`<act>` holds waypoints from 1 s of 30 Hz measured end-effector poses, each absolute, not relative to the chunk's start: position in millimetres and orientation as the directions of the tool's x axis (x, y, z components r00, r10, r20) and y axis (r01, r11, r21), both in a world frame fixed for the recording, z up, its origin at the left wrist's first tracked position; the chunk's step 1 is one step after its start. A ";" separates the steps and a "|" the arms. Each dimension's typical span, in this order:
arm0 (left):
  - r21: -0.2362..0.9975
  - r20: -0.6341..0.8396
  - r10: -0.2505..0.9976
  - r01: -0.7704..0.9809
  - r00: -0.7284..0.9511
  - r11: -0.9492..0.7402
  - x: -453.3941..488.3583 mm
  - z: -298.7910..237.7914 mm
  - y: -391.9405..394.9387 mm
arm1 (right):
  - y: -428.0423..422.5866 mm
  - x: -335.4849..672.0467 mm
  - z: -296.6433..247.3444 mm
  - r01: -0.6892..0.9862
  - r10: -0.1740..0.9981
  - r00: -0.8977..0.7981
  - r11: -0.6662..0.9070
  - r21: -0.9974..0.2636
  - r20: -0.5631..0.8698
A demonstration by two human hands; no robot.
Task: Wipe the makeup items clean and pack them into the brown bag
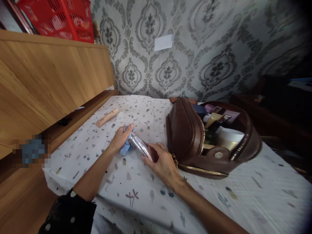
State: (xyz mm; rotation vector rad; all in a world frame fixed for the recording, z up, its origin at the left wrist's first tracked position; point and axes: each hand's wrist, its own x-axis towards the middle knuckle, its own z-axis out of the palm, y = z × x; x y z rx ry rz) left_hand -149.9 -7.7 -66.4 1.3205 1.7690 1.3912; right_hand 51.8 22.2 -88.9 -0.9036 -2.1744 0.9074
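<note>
My right hand (163, 161) grips the lower end of a shiny silver tube (140, 146) that lies slanted over the patterned bed sheet (243, 195). A blue cloth (125, 146) is wrapped round the tube's upper end, with my left hand (121, 137) closed on it. Just right of my right hand an open brown leather bag (187, 136) lies on its side, several cosmetic items (214, 122) showing inside it.
A beige tube (106, 117) lies on the sheet at the upper left. A wooden headboard (48, 78) and its shelf run along the left, with a small dark object (64, 121) on the shelf. A red basket (60, 18) stands above. Patterned wallpaper (195, 48) covers the wall behind.
</note>
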 end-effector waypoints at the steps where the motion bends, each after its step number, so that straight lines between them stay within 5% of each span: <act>1: 0.935 0.157 0.913 0.354 -0.376 -0.015 -150.9 -66.9 -7.7 | 22.9 51.9 -89.3 0.331 0.767 -0.583 0.524 -0.785 0.266; 9: 0.976 0.181 0.923 0.179 -0.340 -0.126 -153.9 -64.0 -7.7 | 29.5 53.3 -86.8 0.043 0.764 -0.645 0.060 -0.997 0.018; 16: 0.972 0.220 0.928 0.150 -0.301 -0.181 -150.0 -57.9 -12.6 | 23.3 54.8 -81.9 -0.048 0.572 -0.796 -0.388 -0.921 -0.200; 22: 0.905 0.280 0.918 0.397 -0.281 -0.154 -150.9 -59.5 -12.4 | 20.3 52.4 -88.1 -0.062 0.538 -0.808 -0.482 -0.874 -0.239; 30: 0.915 0.298 0.912 0.357 -0.280 -0.189 -142.5 -56.1 -15.7 | 19.5 53.6 -83.5 -0.066 0.450 -0.856 -0.583 -0.810 -0.255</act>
